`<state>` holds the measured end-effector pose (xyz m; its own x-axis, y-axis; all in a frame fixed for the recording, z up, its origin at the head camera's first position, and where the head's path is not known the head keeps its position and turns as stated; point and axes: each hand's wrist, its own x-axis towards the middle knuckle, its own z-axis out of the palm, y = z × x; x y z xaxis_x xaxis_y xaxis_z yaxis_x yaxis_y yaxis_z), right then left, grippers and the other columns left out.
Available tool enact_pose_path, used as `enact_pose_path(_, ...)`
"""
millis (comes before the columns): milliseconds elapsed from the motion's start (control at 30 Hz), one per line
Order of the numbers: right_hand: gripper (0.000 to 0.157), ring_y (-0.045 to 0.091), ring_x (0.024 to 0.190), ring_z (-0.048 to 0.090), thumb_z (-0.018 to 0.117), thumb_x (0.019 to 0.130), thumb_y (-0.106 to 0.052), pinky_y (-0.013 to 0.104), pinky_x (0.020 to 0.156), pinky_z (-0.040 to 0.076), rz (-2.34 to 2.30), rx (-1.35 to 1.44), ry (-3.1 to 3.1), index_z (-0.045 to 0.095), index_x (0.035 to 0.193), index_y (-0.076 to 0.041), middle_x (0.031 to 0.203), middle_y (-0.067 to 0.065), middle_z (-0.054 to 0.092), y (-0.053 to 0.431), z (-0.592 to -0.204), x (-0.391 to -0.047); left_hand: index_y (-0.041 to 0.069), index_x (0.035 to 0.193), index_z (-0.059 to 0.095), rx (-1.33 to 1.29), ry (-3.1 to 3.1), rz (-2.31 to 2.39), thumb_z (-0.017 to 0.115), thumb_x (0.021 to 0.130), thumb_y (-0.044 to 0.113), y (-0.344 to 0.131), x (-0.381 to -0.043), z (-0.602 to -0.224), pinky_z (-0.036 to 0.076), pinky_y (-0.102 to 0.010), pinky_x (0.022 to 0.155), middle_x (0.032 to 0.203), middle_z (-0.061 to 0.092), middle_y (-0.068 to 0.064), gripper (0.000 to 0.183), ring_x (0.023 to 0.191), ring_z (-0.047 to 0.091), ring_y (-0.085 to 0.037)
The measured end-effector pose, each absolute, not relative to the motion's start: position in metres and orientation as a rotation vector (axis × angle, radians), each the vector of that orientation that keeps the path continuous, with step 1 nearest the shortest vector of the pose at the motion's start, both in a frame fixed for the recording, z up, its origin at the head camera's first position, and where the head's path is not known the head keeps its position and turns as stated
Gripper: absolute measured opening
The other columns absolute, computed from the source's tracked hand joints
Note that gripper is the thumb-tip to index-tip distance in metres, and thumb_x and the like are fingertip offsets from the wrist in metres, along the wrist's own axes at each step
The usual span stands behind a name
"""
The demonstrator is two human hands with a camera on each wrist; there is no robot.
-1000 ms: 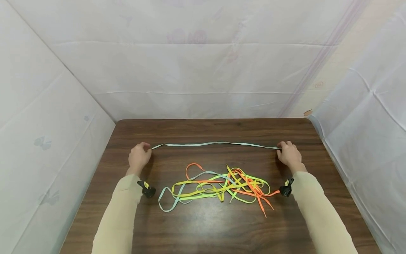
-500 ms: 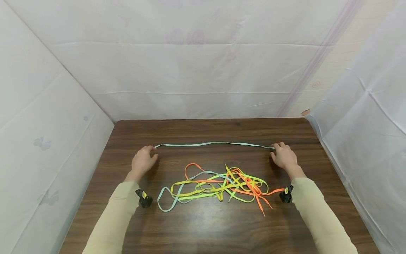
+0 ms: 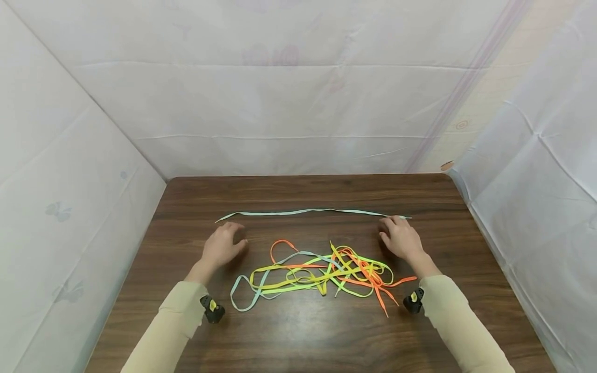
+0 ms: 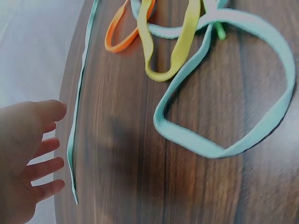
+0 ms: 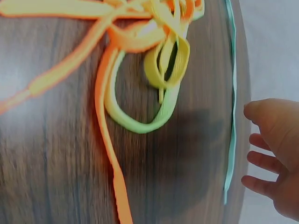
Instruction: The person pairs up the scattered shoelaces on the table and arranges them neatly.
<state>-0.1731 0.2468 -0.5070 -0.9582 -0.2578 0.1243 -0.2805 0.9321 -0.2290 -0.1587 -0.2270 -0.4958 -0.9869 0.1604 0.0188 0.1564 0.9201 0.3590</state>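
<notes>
A pale mint-green shoelace (image 3: 289, 213) lies stretched left to right along the far part of the table, both of its tips showing. My left hand (image 3: 222, 245) hovers just in front of its left end, fingers spread and holding nothing. Near the lace's right end is my right hand (image 3: 402, 238), its fingers loosely extended and nothing in its grasp. Between the hands and nearer to me lies a tangle of shoelaces: yellow (image 3: 284, 283), orange (image 3: 373, 277), lime green (image 3: 298, 289) and another mint-green shoelace (image 3: 235, 292) looping out at the left.
The dark wood-grain table (image 3: 298, 342) meets a white sheeted wall (image 3: 298, 119) at its far edge. More white sheeting hangs along the left and right sides. A small black camera (image 3: 213, 309) is worn on each wrist.
Both hands have let go of the ends of the straight mint-green shoelace and moved inward and toward me. That lace stays stretched out in place; the tangle has not moved.
</notes>
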Motion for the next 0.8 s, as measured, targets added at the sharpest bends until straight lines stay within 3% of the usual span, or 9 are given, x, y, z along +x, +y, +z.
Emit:
enact_pose_path(333,0.036,0.035,0.093,0.058,0.067,0.082,-0.017,0.046,0.066,0.050,0.366,0.604,-2.841,0.060,0.115,-0.004,0.103,0.016,0.060,0.215,-0.503,-0.159,0.006,0.118,0.059,0.367,3.090,0.610,0.070,0.079,0.026,-0.208,-0.136,-0.495,0.046,-0.052,0.080,0.119,0.056,-0.016,0.045,0.104,0.056,-0.036)
enact_pose_path(800,0.027,0.022,0.080,0.058,0.071,0.080,-0.018,0.035,0.065,0.049,0.446,0.754,-2.804,0.065,0.104,-0.007,0.093,0.006,0.063,0.170,-0.511,-0.135,0.007,0.116,0.060,0.425,3.128,0.540,0.073,0.076,0.026,-0.206,-0.110,-0.487,0.047,-0.048,0.081,0.113,0.059,-0.012,0.046,0.102,0.057,-0.032)
